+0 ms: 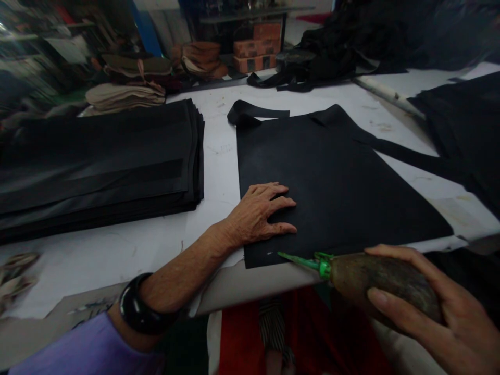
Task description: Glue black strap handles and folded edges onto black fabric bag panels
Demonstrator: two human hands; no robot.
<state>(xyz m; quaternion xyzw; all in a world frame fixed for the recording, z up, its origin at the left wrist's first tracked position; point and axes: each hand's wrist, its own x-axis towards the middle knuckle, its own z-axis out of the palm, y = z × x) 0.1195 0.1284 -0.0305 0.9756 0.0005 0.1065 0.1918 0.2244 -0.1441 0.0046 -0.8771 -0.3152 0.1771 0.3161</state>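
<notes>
My left hand [265,211] lies flat on a black sheet of material [332,172], its fingers spread toward the right. In my right hand [429,307] is a grimy squeeze bottle [383,284], tilted on its side with the fingers wrapped round it. Its green nozzle [302,260] points left, at the sheet's near edge. A small pale spot shows on the sheet close to the nozzle tip. Along the far edge of the sheet lies a black strap [261,112], curled at its left end.
A thick stack of black sheets [97,156] sits at the left of the white-covered table [221,156]. More black material [469,120] lies at the right. Beige and brown folded pieces [125,96], orange boxes [255,49] and a dark heap [336,47] stand at the back.
</notes>
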